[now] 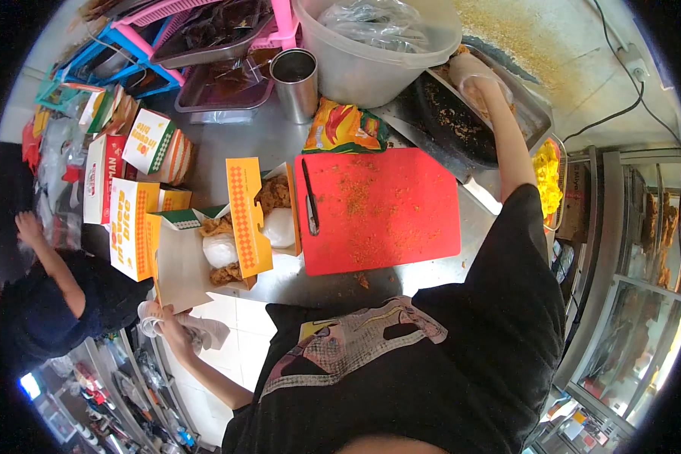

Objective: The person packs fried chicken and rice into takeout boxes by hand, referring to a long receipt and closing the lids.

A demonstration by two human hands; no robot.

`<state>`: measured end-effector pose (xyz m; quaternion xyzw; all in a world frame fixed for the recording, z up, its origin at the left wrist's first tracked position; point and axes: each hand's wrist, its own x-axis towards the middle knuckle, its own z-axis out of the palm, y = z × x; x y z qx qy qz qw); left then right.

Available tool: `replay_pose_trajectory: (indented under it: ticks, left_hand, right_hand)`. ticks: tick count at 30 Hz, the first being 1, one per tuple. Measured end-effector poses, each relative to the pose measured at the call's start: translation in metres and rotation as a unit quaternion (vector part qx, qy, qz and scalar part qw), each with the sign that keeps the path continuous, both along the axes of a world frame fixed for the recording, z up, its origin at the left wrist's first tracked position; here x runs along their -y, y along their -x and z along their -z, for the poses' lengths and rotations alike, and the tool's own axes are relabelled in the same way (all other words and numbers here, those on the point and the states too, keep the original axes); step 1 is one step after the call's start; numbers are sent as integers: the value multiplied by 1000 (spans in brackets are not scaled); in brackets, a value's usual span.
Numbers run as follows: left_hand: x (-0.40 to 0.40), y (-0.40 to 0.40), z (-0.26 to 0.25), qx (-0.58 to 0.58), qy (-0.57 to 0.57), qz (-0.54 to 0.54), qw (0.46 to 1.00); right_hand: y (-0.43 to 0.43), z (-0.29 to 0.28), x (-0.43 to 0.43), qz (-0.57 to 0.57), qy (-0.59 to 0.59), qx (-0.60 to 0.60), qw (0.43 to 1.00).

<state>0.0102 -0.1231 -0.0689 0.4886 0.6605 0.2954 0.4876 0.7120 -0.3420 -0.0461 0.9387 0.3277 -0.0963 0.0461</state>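
Observation:
My left hand (173,329) is at the lower left, at the front corner of an open cardboard meal box (184,261), with a white cloth or paper (204,335) in its grip. Fried chicken (225,274) and a white wrapped ball (221,251) lie in that box. Beside it, a second open box (249,215) holds fried chicken and another white wrapped ball (279,228). My right hand (474,74), in a clear plastic glove, reaches into a metal tray (536,113) at the upper right; its fingers are partly hidden.
A crumb-strewn red cutting board (380,215) carries a dark-handled tool (311,198). A knife (476,193) lies by a black pan (448,119). Behind stand a spice packet (346,127), steel cup (295,85) and plastic tub (374,62). A co-worker's arm (57,267) is at left.

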Motion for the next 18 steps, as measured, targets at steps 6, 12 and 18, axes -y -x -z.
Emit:
replay_pose_trajectory:
  ticks: [6, 12, 18]
  left_hand:
    - [-1, -24, -9, 26, -19, 36, 999]
    - [-2, -2, 1, 41, -35, 44, 998]
    - [-2, -13, -5, 17, 4, 45, 999]
  right_hand:
    - [-61, 1, 81, -42, -146, 21, 988]
    - [-38, -3, 68, 178, -338, -92, 920]
    - [5, 2, 26, 7, -94, 15, 995]
